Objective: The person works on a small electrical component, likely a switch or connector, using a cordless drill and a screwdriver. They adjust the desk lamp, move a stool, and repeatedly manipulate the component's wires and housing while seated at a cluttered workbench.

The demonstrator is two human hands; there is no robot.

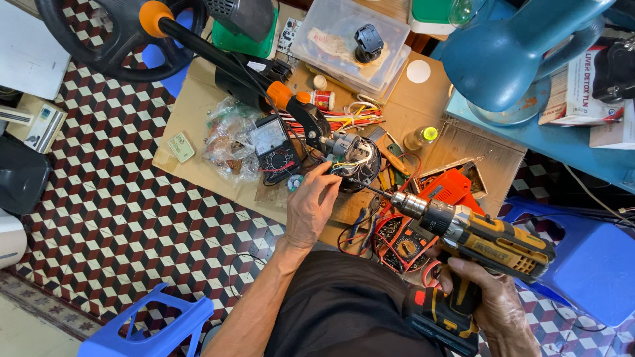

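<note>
My left hand (pixel 311 205) rests its fingers on the edge of a small round motor housing (pixel 354 162) with coloured wires, steadying it on a sheet of cardboard (pixel 192 112). My right hand (pixel 496 297) grips the handle of a yellow and black cordless drill (pixel 483 241). The drill's thin bit points left into the motor housing. A black rod with orange joints (pixel 218 56) runs from the upper left down to the motor.
A black analog multimeter (pixel 274 149), a plastic bag of parts (pixel 228 142), a bundle of wires (pixel 350 119) and an orange meter (pixel 407 244) lie about. A clear plastic box (pixel 350 39) sits behind. Blue stools (pixel 149 327) (pixel 589 264) and a blue fan body (pixel 509 56) stand around on tiled floor.
</note>
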